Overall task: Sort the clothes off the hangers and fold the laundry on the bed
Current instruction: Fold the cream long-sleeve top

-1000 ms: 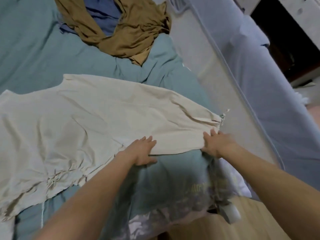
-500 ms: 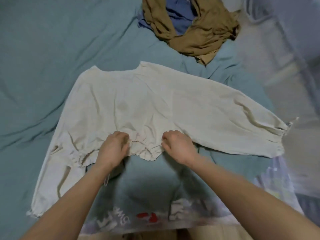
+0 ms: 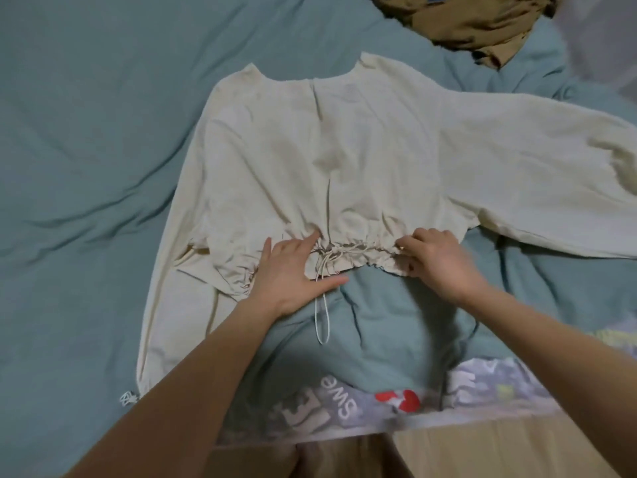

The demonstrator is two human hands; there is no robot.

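A cream long-sleeved top (image 3: 344, 150) lies spread flat on the teal bed cover (image 3: 86, 132), neck away from me, sleeves out to both sides. Its gathered drawstring hem faces me, and a white cord loop (image 3: 322, 322) hangs from it onto the cover. My left hand (image 3: 293, 270) lies flat on the left part of the hem, fingers spread. My right hand (image 3: 437, 260) rests at the right part of the hem, fingertips curled onto the gathered fabric.
A heap of brown clothing (image 3: 475, 22) lies at the top right of the bed. A printed grey sheet edge (image 3: 344, 408) shows at the near side of the bed, with wooden floor (image 3: 482, 450) below it.
The view has swung left from the right sleeve to the middle of the top. Both hands have moved from the sleeve to the hem. The left hand has gone from curled to flat.
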